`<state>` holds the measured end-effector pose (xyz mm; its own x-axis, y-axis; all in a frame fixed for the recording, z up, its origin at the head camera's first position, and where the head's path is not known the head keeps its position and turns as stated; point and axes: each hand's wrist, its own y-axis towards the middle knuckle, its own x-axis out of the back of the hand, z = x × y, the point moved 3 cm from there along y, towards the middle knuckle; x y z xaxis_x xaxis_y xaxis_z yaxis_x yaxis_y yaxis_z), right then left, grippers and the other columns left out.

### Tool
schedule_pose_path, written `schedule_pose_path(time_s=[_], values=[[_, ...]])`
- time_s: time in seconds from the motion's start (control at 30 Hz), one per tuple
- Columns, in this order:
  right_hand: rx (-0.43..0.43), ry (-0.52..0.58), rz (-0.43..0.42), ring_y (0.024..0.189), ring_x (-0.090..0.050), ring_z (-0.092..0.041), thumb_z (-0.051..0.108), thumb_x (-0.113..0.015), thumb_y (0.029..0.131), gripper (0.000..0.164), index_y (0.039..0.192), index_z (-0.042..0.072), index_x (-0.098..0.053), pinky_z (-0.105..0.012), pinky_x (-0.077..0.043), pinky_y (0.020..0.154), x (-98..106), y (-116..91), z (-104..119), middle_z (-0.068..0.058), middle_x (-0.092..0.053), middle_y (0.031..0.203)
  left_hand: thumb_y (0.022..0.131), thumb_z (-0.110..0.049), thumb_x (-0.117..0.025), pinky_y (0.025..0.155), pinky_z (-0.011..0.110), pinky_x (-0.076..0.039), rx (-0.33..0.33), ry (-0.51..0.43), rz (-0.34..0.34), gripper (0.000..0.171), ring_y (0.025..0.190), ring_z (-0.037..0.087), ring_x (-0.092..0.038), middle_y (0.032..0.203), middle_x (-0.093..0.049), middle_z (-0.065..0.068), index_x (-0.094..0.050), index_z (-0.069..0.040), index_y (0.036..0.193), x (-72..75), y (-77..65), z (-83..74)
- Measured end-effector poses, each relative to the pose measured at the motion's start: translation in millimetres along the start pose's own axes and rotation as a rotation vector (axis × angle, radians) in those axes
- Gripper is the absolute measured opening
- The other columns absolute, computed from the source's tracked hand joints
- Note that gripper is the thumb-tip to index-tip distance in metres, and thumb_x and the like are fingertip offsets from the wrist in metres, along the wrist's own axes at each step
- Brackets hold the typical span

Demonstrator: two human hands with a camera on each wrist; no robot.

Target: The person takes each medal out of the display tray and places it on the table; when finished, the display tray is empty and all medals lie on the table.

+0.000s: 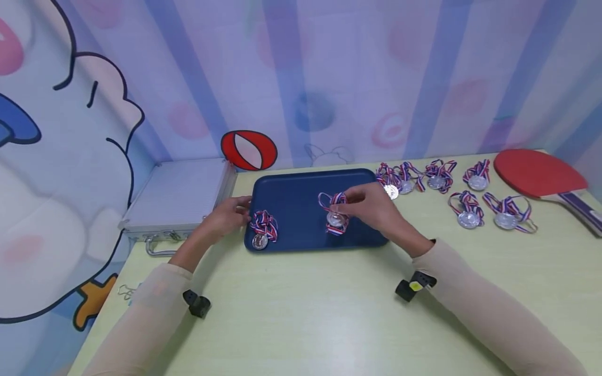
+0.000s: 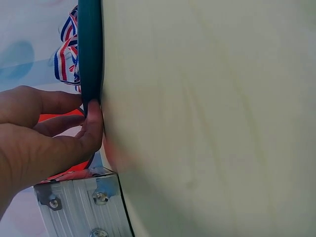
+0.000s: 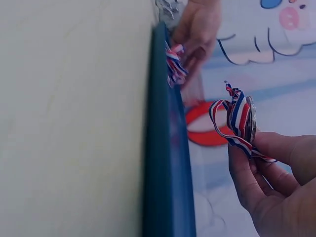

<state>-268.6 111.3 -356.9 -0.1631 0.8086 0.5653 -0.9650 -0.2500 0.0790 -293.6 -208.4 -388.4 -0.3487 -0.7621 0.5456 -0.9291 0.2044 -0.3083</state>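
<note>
My right hand (image 1: 371,206) pinches a silver medal (image 1: 335,218) with its bundled red, white and blue ribbon between thumb and fingers, over the right half of a dark blue tray (image 1: 301,203). In the right wrist view the held medal (image 3: 251,118) is edge-on, apart from the tray wall. My left hand (image 1: 228,218) is at the tray's left edge; in the left wrist view its thumb and fingers pinch the tray rim (image 2: 91,54). Another medal (image 1: 260,241) lies on the tray near its left side, its ribbon (image 1: 265,225) heaped beyond it.
Several more ribboned medals (image 1: 469,219) lie on the table right of the tray. A red table tennis paddle (image 1: 538,171) lies at the far right. Left of the tray stands a silver metal case (image 1: 181,190) with a handle. A binder clip (image 1: 126,292) lies near the left table edge.
</note>
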Motion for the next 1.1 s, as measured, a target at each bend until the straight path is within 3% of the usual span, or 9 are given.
schedule_pose_path(time_s=[0.2,0.27,0.47,0.7,0.97,1.1], values=[[-0.064,-0.115,-0.121,0.063,-0.052,-0.015,0.039,-0.071,0.079,0.028,0.078,0.011,-0.067,-0.028,-0.038,0.054,64,-19,-37,-0.002,-0.067,0.073,0.09,0.005,-0.043,0.098,0.041,-0.044,-0.003,-0.007,0.005,0.061,0.118,0.03,-0.046,0.138,-0.041,0.02,-0.023,-0.005,0.147,-0.5,1.3,0.0],[-0.099,-0.182,-0.163,0.06,-0.045,-0.014,0.042,-0.07,0.079,0.033,0.074,0.01,-0.063,-0.028,-0.033,0.051,84,-26,-52,0.0,-0.063,0.067,0.09,0.004,-0.043,0.098,0.041,-0.044,-0.002,0.001,0.006,0.061,0.12,0.03,-0.045,0.139,-0.041,0.02,-0.023,-0.005,0.147,-0.8,1.3,0.1],[-0.107,-0.331,-0.195,0.057,-0.041,-0.015,0.035,-0.071,0.08,0.031,0.071,0.007,-0.059,-0.029,-0.031,0.049,121,-38,-85,-0.001,-0.054,0.063,0.09,0.005,-0.043,0.097,0.04,-0.044,-0.002,0.009,0.005,0.062,0.12,0.031,-0.045,0.139,-0.04,0.02,-0.022,-0.004,0.147,-0.7,0.2,0.3],[-0.124,-0.398,-0.135,0.063,-0.044,-0.017,0.029,-0.07,0.081,0.025,0.074,0.006,-0.063,-0.03,-0.031,0.055,136,-37,-107,-0.005,-0.062,0.069,0.09,0.005,-0.043,0.095,0.037,-0.045,0.003,0.011,0.006,0.061,0.118,0.029,-0.045,0.139,-0.04,0.019,-0.022,-0.005,0.148,-0.5,-0.1,-0.6],[-0.098,-0.42,-0.09,0.072,-0.056,-0.02,0.024,-0.07,0.081,0.021,0.08,0.004,-0.064,-0.028,-0.039,0.057,138,-37,-110,-0.013,-0.067,0.082,0.09,0.006,-0.042,0.094,0.037,-0.044,-0.01,0.005,0.013,0.061,0.114,0.028,-0.046,0.138,-0.04,0.021,-0.022,-0.004,0.147,-0.3,-2.1,-2.2],[-0.102,-0.437,-0.071,0.079,-0.062,-0.026,0.026,-0.071,0.08,0.032,0.098,0.0,-0.067,-0.028,-0.042,0.061,136,-39,-112,-0.02,-0.068,0.094,0.09,0.006,-0.043,0.093,0.035,-0.044,-0.005,0.004,0.013,0.061,0.113,0.028,-0.046,0.138,-0.04,0.02,-0.023,-0.004,0.147,-0.6,-1.4,-1.5]])
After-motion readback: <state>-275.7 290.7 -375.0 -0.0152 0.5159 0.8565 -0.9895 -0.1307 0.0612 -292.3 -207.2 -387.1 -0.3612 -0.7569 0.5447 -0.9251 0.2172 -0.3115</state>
